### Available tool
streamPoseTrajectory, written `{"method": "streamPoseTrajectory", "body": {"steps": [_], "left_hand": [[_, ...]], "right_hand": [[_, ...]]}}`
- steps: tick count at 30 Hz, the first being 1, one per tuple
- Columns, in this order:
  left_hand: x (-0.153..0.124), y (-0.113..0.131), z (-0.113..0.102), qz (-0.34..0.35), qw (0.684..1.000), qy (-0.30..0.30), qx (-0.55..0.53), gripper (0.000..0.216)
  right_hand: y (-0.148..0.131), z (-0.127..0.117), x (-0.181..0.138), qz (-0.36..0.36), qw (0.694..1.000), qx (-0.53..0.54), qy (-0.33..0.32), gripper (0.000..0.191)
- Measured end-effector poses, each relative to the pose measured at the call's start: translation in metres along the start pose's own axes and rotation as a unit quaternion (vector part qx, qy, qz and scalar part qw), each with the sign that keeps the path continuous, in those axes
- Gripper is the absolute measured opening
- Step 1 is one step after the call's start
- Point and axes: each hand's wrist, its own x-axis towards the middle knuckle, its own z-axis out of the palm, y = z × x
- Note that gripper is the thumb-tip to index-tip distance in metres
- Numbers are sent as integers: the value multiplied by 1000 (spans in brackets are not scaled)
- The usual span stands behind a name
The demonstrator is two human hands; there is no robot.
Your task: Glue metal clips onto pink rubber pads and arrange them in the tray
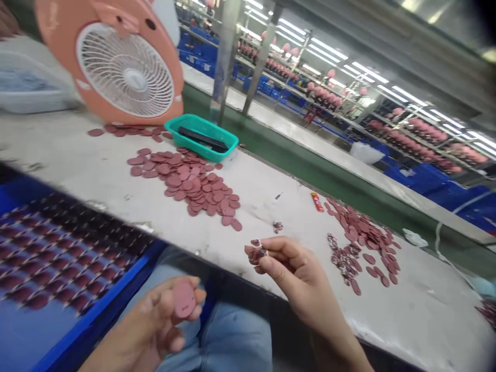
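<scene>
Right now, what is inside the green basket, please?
A long black bar lies inside the green basket. The near wall and this bar cover part of the bottom; anything beneath cannot be seen.

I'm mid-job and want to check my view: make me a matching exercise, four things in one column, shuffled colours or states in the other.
1. Left hand
2. Right hand
3. Basket
4. Fan

A. Green, black bar inside
B. Pinching small shiny parts
C. Orange, white grille
D. Holding a flat pink disc

Pairs: 1-D; 2-B; 3-A; 4-C
</scene>
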Motion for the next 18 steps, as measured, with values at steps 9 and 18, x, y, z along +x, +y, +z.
{"method": "streamPoseTrajectory", "body": {"steps": [9, 18], "left_hand": [[-18, 7, -8, -22, 987, -161, -7, 47], [-15, 9, -13, -37, 979, -200, -10, 44]], "right_hand": [[0, 58, -12, -80, 989, -74, -99, 13], [-14, 61, -13, -176, 953, -212, -128, 11]]}}
